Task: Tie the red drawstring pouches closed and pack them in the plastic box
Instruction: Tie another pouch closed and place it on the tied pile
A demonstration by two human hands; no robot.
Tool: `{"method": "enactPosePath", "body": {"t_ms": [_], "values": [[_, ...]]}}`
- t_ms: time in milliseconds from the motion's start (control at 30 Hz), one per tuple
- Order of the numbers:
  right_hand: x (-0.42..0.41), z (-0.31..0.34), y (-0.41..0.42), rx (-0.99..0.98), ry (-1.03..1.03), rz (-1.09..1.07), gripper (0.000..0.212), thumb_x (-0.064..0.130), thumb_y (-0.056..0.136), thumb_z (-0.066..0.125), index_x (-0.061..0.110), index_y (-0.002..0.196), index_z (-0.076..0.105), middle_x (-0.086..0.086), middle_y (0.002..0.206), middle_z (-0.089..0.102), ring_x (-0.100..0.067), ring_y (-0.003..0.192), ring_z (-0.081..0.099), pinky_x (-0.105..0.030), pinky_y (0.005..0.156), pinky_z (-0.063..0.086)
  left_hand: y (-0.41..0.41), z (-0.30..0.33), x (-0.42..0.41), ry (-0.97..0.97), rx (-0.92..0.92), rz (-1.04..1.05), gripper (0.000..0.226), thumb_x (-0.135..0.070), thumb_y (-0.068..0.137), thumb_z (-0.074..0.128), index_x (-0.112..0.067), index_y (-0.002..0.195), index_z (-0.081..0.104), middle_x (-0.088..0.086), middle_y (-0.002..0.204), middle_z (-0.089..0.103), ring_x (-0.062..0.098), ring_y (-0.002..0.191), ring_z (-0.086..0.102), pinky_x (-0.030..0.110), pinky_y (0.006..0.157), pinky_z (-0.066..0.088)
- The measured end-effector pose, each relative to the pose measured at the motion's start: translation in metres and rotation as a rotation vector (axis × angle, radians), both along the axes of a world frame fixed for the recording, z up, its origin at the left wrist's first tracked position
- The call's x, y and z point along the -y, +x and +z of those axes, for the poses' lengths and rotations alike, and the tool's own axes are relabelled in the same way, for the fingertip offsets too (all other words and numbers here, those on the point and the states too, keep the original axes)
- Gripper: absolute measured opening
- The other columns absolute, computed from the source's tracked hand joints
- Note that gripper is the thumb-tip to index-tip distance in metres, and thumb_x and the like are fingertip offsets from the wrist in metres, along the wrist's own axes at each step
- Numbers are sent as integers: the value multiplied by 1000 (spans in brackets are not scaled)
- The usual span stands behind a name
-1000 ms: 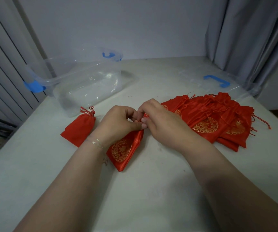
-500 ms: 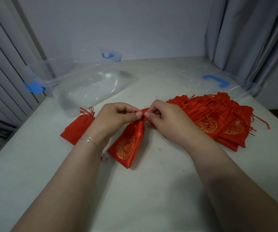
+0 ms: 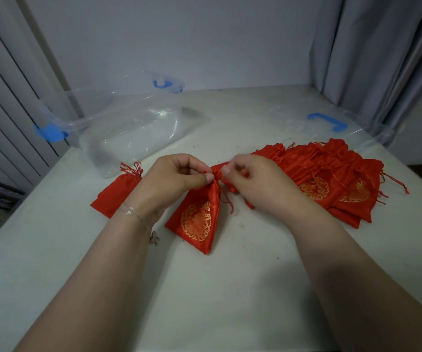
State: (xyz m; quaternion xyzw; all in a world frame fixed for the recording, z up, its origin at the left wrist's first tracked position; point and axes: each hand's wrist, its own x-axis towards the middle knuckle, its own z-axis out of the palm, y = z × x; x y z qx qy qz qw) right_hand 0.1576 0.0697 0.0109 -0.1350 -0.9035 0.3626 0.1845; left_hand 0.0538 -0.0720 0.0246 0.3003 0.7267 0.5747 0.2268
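We are cinching a pouch [image 3: 199, 214] at mid-frame, left hand [image 3: 171, 184] and right hand [image 3: 258, 184] both pinching its gathered neck. Next we are likely knotting the cord [image 3: 226, 199], then reaching to the box [image 3: 128, 128] at upper left.

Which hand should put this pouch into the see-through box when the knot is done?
Probably the left hand. It already pinches the pouch at its neck, and the plastic box stands on its side of the table. The right hand would have to cross over.

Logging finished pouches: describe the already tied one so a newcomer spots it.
Start at the clear plastic box on the table's far left. Just in front of it lies a lone red pouch, left of both hands. Unlike its neighbours, its neck is knotted and no gold emblem shows.
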Motion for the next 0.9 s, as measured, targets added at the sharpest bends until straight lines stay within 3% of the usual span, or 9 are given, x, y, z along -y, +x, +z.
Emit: {"method": "enactPosePath", "body": {"t_ms": [100, 167, 267, 400, 700, 800, 900], "values": [[2, 3, -1, 18, -264, 80, 19, 19, 97, 48, 30, 108, 60, 17, 62, 62, -1, 46, 56, -21, 46, 45, 3, 0, -1, 39, 24, -73, 11, 2, 77, 71, -8, 80, 68, 17, 79, 65, 18, 71, 62, 23, 73, 51], [3, 2, -1, 91, -298, 110, 13, 21, 97, 49, 24, 102, 61, 12, 57, 60, -2, 43, 55, -19, 44, 42, 5, 0, -2, 78, 22, -91, 13, 2, 77, 70, -9, 80, 67, 9, 71, 65, 13, 67, 62, 20, 69, 51], [2, 2, -1, 104, -335, 55, 17, 29, 96, 51, 16, 89, 60, 2, 63, 64, -9, 51, 58, -28, 51, 46, 4, 1, -1, 88, -12, -72, 9, -6, 76, 72, -12, 81, 68, 0, 69, 66, 9, 64, 63, 18, 63, 53], [6, 3, -2, 26, -184, 6, 17, 27, 96, 50, 15, 89, 59, 5, 65, 61, -8, 57, 57, -30, 59, 47, 3, 2, 1, 52, -129, -36, 10, -8, 77, 74, -13, 85, 70, 3, 83, 68, 10, 68, 64, 18, 63, 53], [15, 4, -1, -148, 244, 22, 14, 26, 96, 48, 17, 92, 57, 5, 85, 61, -15, 78, 56, -34, 66, 45, 6, -3, -3, -87, -314, 70, 8, -16, 84, 70, -18, 91, 75, -4, 82, 73, 7, 74, 69, 19, 70, 56], [16, 3, -2, -159, 238, 20, 13, 25, 95, 49, 17, 89, 56, 7, 80, 57, -14, 75, 55, -32, 64, 43, 4, -6, -3, -136, -451, 83, 6, -18, 84, 69, -22, 86, 72, -8, 78, 71, 4, 71, 66, 20, 69, 55], [15, 1, -2, -177, 53, -52, 19, 28, 94, 52, 18, 78, 54, 9, 61, 54, -5, 59, 51, -23, 56, 39, 7, -7, -5, -83, -577, 107, 9, -18, 84, 68, -27, 82, 69, -11, 76, 68, 0, 69, 62, 11, 65, 47]]}}
